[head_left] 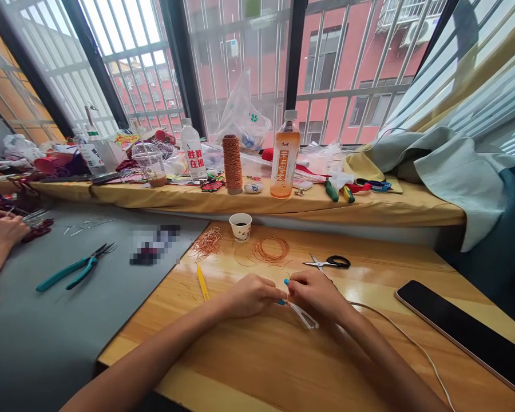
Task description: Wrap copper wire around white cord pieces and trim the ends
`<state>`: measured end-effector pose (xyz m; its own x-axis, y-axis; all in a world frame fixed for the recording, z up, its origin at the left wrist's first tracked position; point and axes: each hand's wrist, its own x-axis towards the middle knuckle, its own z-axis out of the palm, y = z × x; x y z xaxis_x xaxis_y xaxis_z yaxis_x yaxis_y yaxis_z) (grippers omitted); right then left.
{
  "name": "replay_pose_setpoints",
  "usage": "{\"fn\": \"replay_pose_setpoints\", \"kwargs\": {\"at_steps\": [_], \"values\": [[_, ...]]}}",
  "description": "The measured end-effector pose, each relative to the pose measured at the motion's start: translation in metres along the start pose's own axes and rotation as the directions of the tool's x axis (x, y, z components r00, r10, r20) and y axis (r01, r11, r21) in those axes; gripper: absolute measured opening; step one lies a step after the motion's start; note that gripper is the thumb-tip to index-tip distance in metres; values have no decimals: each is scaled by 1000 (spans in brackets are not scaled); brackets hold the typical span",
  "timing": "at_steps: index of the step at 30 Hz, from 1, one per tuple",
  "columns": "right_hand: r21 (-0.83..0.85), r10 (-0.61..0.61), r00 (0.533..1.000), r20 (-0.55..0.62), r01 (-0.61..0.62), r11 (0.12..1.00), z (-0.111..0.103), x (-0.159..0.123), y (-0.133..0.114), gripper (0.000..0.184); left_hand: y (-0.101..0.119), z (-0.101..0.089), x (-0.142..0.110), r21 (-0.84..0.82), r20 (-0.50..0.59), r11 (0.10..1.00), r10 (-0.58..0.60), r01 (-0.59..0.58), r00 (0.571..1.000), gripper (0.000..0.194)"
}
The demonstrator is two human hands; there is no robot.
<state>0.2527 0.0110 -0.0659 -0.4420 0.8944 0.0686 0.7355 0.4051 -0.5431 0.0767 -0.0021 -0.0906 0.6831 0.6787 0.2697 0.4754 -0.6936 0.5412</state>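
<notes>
My left hand [253, 294] is closed in a pinch at the narrow end of a white looped strip [304, 316], which points right and toward me above the table. Close beside it, my right hand [317, 292] pinches thumb and finger together on what looks like a thin copper wire; a short strand shows above the fingertips. Blue nails show on both hands. Beyond them lie a coil of copper wire [271, 249] and a loose heap of cut wire pieces [208, 242]. Black-handled scissors [337, 261] lie behind my right hand, and yellow tweezers [202, 281] behind my left forearm.
A paper cup [240, 228] of dark liquid stands behind the coil. A phone [463, 335] and a white cable [405, 331] lie at right. On the grey table are teal pliers [75, 272] and another person's hands [4, 229]. Bottles and a thread spool [232, 165] line the sill.
</notes>
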Motion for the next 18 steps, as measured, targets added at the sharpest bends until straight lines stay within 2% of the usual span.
{"fn": "replay_pose_setpoints", "kwargs": {"at_steps": [2, 3, 6, 9, 11, 13, 14, 16, 18], "values": [[255, 16, 993, 114, -45, 966, 3, 6, 6, 24, 3, 1, 1, -273, -54, 960, -85, 67, 995, 26], [357, 11, 993, 118, -53, 933, 6, 8, 8, 24, 4, 1, 3, -408, -76, 906, -160, 116, 984, 24], [551, 67, 998, -12, -49, 833, 12, 11, 6, 23, 4, 0, 7, -718, -87, 661, -396, 217, 914, 24], [534, 126, 977, -171, -15, 845, 19, 10, 1, 28, 2, -3, 11, -855, -92, 467, -564, 224, 821, 27], [385, 42, 963, -267, 67, 921, 23, 7, -1, 30, 0, -4, 12, -888, -92, 406, -618, 216, 781, 26], [100, -144, 934, -326, 185, 978, 27, 3, -2, 30, -2, -4, 12, -902, -81, 374, -636, 214, 768, 24], [-72, -259, 910, -324, 249, 966, 28, 1, -2, 31, -2, -4, 12, -903, -74, 369, -639, 220, 766, 24], [-386, -479, 839, -260, 365, 848, 29, -3, -2, 30, -3, -4, 12, -887, -58, 384, -644, 257, 763, 23], [-579, -626, 755, -196, 426, 695, 25, -6, -3, 27, -4, -4, 12, -836, -43, 443, -641, 324, 766, 23]]}}
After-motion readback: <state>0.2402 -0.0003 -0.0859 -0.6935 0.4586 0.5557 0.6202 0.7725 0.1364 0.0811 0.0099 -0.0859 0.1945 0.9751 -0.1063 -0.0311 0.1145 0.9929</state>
